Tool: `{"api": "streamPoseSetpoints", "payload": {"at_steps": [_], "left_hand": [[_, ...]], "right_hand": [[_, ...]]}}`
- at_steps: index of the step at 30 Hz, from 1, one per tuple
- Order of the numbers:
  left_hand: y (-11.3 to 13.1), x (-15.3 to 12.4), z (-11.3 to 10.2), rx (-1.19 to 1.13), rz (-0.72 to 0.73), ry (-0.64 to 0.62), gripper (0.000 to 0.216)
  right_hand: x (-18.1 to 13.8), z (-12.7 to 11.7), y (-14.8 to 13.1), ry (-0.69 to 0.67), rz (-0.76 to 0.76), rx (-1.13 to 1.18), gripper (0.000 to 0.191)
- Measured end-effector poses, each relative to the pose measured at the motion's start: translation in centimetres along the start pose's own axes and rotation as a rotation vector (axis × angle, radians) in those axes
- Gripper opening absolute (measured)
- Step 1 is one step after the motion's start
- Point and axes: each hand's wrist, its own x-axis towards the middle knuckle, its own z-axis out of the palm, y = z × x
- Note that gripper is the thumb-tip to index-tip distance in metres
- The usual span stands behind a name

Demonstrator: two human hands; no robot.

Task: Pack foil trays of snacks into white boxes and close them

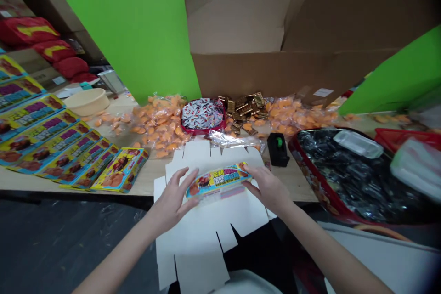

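A yellow and blue printed carton (220, 179) is held level between my two hands, with part of its lower side pale and blurred. The thumb and fingers of my left hand (177, 197) grip its left end. At the other end, my right hand (268, 189) pinches the carton between thumb and fingers. Beneath it lies a stack of flat white cardboard blanks (203, 225), with cut flaps reaching over the table's front edge. Behind the stack stands a red tray (186, 129) of small white printed packets (203, 114).
Orange wrapped pieces (160, 121) and gold-brown packets (246, 108) lie along the back, before a large cardboard box (268, 73). Finished-looking cartons (119, 170) line the left. At right are a black tape dispenser (277, 150) and a tub of black packets (358, 174).
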Motion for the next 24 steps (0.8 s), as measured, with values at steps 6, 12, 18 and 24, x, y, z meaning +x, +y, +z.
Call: {"api": "streamPoseSetpoints", "payload": {"at_steps": [6,12,18,24], "left_hand": [[-0.7,-1.1,-0.5,0.092,0.220,0.036,0.051],[3.8,1.2,-1.2,0.111,0.070,-0.075,0.076],[5.1,2.6,0.0,0.367,0.057,-0.163,0.065],[4.4,3.9,-1.2,0.316,0.080,-0.147,0.059]], "right_hand": [[3.9,-2.0,0.9,-0.271,-0.180,0.056,0.078],[4.0,-0.5,1.7,-0.220,-0.351,-0.044,0.054],[0.1,0.2,1.7,-0.038,-0.370,-0.073,0.049],[-3.5,2.5,7.7,0.338,0.619,0.046,0.065]]}}
